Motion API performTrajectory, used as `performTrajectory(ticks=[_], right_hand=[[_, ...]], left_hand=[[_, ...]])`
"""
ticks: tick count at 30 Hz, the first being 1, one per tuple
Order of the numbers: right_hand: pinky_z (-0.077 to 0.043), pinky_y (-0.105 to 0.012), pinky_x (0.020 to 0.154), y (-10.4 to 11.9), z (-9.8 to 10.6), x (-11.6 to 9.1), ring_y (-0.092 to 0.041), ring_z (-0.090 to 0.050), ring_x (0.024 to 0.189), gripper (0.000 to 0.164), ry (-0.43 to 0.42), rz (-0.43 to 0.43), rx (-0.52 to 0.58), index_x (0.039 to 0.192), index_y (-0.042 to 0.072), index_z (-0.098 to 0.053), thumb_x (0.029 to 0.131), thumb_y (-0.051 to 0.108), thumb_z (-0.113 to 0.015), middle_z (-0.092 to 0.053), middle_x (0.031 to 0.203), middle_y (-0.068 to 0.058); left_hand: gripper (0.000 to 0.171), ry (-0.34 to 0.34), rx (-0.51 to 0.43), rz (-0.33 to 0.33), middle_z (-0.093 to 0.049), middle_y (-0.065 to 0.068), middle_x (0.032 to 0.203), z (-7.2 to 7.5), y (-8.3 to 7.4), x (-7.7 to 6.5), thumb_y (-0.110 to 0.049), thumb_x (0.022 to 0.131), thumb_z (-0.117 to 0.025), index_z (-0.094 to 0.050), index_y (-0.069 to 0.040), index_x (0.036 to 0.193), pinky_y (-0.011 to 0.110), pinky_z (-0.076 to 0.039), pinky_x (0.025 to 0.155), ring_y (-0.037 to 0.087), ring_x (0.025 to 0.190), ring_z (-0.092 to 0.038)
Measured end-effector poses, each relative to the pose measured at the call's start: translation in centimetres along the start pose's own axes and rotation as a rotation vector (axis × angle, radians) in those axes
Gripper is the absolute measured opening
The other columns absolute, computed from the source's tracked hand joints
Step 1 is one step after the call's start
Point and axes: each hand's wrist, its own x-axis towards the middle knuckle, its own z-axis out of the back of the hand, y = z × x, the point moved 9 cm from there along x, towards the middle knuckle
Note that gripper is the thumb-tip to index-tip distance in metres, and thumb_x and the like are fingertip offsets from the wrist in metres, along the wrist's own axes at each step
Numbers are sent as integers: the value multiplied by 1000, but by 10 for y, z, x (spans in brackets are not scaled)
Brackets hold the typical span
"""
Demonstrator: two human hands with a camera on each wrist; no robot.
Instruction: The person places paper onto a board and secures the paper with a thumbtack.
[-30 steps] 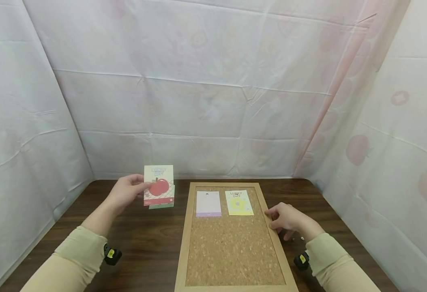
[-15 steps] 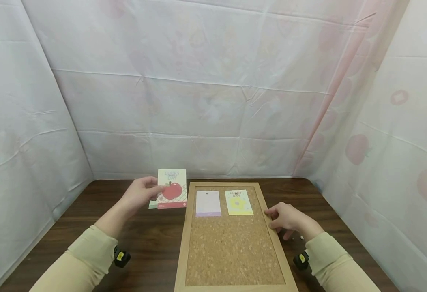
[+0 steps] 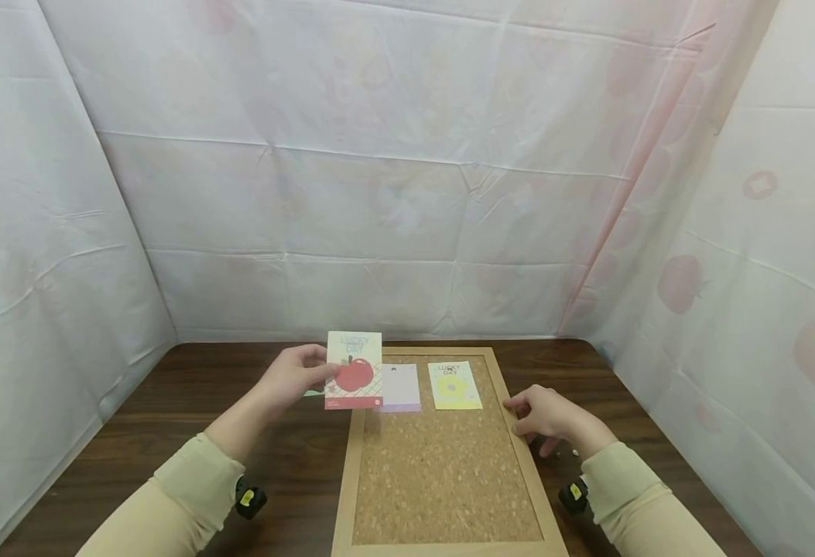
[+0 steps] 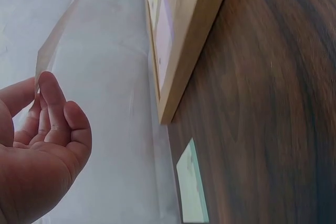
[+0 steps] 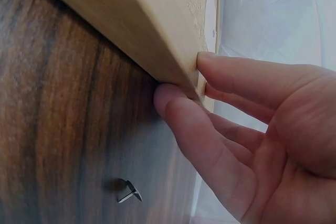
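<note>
My left hand pinches a card with a red apple and "LUCKY DAY" between thumb and fingers. The card is held up over the left edge of the framed corkboard and hides part of a white-and-purple card. That card and a yellow flower card lie near the top of the board, each with a tack at its upper part. My right hand holds the board's right frame edge, thumb on its face and fingers against its side, as the right wrist view shows.
A green-edged card lies on the dark wooden table left of the board. Right of the board, near my right hand, a metal thumbtack rests on the table. White printed cloth hangs around the table.
My left hand has carried the apple card right and slightly toward me, from over the green-edged card to over the board's left edge. The right hand has stayed at the frame.
</note>
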Motion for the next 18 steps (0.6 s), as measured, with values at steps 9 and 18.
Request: performTrajectory(ticks=[9,18], right_hand=[[-57,-42,48,1,2,-1,-23,-70,71,54,-12,2,-1,138,1,-61,87,1,-77,-66,100,-7],[-57,-42,48,-2,1,2,-23,-70,71,53,-20,-20,6,138,2,-62,86,0,-77,-66,100,-7]], left_hand=[[30,23,-24,-20,-74,8,101,-23,-9,0,-25,93,-76,-67,-4,114,40,-55,81,23,88,-68],[26,36,-46,-27,-74,6,99,-43,-19,-2,-24,92,-77,-68,-7,109,49,-54,88,22,90,-69]])
